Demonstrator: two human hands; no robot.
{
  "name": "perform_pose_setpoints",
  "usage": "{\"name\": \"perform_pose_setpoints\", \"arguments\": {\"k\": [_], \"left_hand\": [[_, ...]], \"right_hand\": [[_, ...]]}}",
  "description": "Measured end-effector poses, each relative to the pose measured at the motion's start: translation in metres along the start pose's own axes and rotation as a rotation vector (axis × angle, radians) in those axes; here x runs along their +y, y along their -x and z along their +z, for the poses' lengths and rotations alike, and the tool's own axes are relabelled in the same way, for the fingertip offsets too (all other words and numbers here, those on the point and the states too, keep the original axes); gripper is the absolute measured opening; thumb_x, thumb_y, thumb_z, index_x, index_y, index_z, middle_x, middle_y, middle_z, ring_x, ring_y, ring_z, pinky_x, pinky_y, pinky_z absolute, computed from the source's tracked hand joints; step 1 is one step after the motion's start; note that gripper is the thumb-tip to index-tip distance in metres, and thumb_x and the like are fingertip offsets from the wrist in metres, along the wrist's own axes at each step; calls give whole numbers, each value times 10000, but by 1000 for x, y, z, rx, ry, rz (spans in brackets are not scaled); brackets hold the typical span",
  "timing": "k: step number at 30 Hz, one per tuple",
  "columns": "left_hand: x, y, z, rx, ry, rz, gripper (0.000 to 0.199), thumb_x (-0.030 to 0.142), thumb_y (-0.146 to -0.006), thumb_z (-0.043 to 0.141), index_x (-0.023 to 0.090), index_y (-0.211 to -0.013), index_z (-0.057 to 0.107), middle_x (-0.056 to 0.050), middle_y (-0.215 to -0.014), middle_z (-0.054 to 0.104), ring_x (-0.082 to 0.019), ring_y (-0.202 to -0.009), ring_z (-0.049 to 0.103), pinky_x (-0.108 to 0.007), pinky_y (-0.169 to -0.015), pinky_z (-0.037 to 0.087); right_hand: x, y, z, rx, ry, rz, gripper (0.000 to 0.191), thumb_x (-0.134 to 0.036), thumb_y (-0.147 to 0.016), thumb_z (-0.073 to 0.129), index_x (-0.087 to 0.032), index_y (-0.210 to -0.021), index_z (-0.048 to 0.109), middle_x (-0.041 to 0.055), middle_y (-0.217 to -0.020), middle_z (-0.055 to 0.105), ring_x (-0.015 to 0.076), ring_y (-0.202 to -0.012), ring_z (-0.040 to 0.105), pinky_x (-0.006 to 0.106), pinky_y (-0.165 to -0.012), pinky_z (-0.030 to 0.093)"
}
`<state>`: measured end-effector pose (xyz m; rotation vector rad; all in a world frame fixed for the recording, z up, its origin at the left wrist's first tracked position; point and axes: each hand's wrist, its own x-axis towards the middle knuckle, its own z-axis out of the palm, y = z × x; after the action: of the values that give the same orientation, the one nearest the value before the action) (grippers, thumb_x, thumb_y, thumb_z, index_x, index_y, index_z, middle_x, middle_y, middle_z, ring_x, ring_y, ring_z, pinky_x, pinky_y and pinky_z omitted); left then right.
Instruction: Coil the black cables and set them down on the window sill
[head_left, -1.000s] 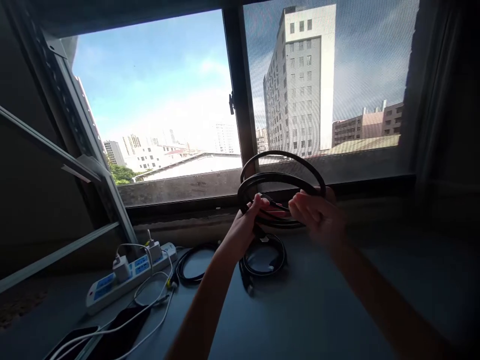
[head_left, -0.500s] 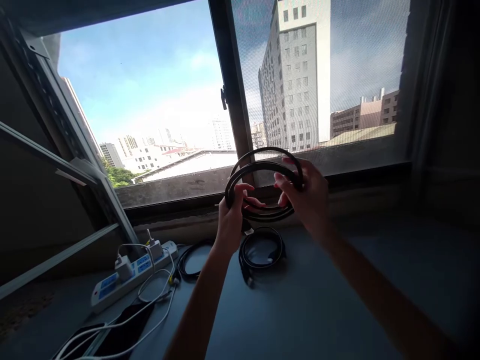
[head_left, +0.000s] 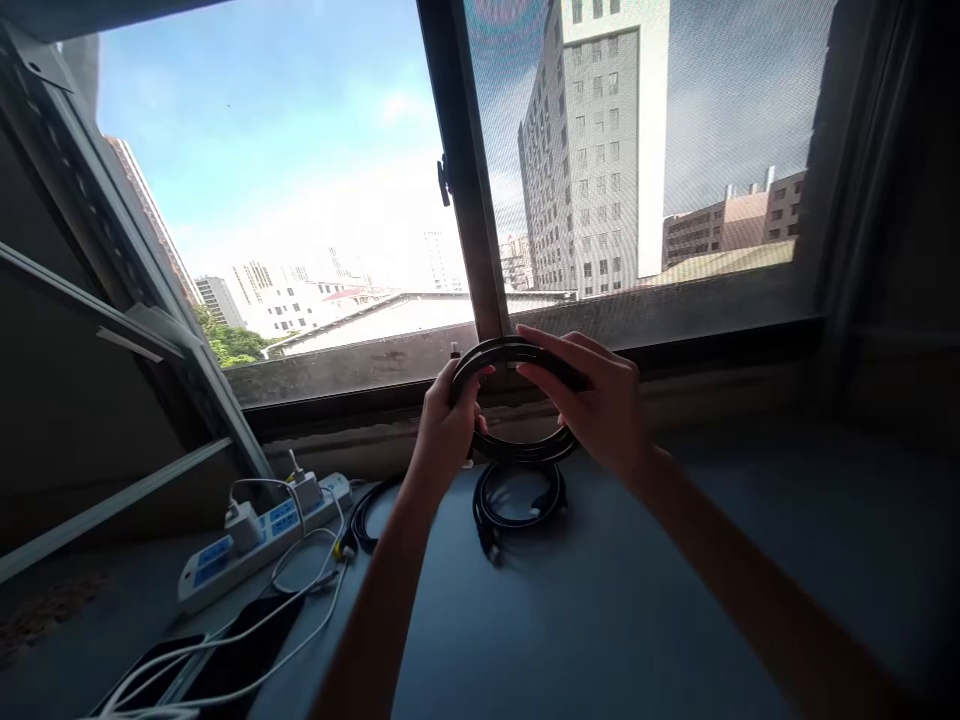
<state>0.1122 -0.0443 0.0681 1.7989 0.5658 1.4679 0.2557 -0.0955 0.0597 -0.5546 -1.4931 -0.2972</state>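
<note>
Between my two hands is a coiled black cable [head_left: 517, 452], held up above the table as a round bundle of several loops. My left hand [head_left: 450, 415] is closed around the left side of the coil, and a small connector end sticks up just above it. On the other side, my right hand [head_left: 600, 395] grips the coil's upper right, its fingers lying along the top of the loops. Below, a second black cable coil [head_left: 480, 510] lies on the table with its plug ends showing.
A white power strip [head_left: 266, 540] with chargers plugged in stands at the left. Another black cable [head_left: 364, 520] and white cords [head_left: 262, 640] lie beside it. Behind the grey table [head_left: 570, 620] is a window [head_left: 480, 250]; a metal frame [head_left: 217, 390] rises on the left.
A loop that stood apart at the top now lies with the rest of the coil. My right hand's fingers have moved left along the top, and the bundle looks tighter.
</note>
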Motion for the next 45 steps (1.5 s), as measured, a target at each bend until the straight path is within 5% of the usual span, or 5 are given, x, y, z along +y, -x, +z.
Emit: {"name": "perform_pose_setpoints", "arguments": {"k": [6, 12, 17, 25, 45], "left_hand": [[0, 6, 4, -18, -149, 115, 310, 325, -860, 516, 259, -1160, 477, 37, -696, 448, -50, -421, 396, -167, -399, 384], [2, 11, 12, 10, -161, 74, 766, 363, -831, 576, 276, -1411, 83, 16, -820, 517, -51, -465, 430, -160, -433, 414], [-2, 8, 14, -50, -109, 74, 437, 371, -876, 471, 177, -1264, 422, -7, -810, 544, -40, -430, 410, -173, -415, 429], [9, 9, 8, -119, -78, 75, 275, 366, -832, 553, 165, -1016, 587, 37, -605, 511, -48, -369, 397, -171, -345, 398], [1, 10, 14, -228, 17, -56, 379, 551, -844, 458, 200, -727, 375, 82, -454, 416, -52, -302, 338, -166, -307, 391]], "right_hand": [[-1, -1, -1, 16, 33, 91, 211, -153, -886, 584, -196, -1070, 678, -3, -745, 528, 174, -553, 502, 240, -471, 398], [11, 1, -4, -8, 253, 76, 179, -161, -931, 535, -193, -1060, 654, -2, -738, 527, 175, -543, 506, 258, -573, 408], [12, 2, -4, -27, 298, 60, 189, -160, -938, 518, -198, -1079, 639, -1, -763, 526, 184, -587, 522, 255, -612, 408], [3, 1, -4, -58, 285, 52, 201, -143, -932, 518, -185, -1085, 641, -3, -748, 522, 174, -562, 494, 249, -556, 382], [7, -1, -8, -164, 288, 142, 78, -228, -931, 662, -195, -860, 653, -62, -653, 579, 147, -572, 536, 223, -497, 309]]}}
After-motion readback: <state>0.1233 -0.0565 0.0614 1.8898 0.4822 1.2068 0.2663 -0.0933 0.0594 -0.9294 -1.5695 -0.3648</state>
